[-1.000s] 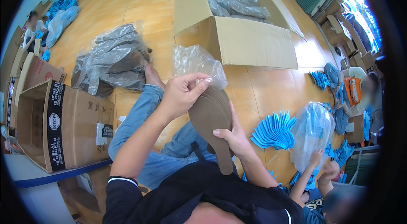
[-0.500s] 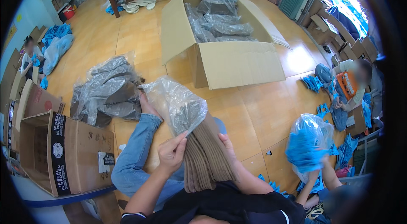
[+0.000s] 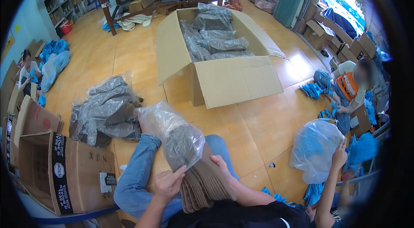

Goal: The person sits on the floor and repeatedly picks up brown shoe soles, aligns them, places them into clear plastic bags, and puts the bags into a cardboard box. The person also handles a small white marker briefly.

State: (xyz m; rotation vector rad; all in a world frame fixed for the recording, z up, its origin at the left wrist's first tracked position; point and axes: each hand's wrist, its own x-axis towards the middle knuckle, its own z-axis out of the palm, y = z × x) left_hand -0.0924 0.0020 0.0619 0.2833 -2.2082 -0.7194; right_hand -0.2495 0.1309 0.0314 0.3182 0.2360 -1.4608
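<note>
A stack of brown knit fabric pieces [image 3: 205,185] lies slanted over my lap, its far end inside a clear plastic bag [image 3: 172,129]. My left hand [image 3: 169,183] pinches the rim of the bag at the stack's left side. Along the right side, my right hand [image 3: 224,172] grips the stack, its thumb on top and the other fingers mostly hidden. More brown pieces packed in clear bags [image 3: 105,114] are heaped on the floor ahead to the left, by my foot.
An open carton [image 3: 239,79] of bagged brown goods stands ahead. At left is another open carton [image 3: 86,176]. A co-worker's hand [image 3: 340,154] at right holds a clear bag [image 3: 317,146], near a blurred blue bundle [image 3: 364,146]. Two people sit farther off among blue pieces.
The bag's rim has come farther down over the brown stack, with my left hand on it. My view has tilted up slightly. At right, the co-worker's blue bundle is now beside the bag.
</note>
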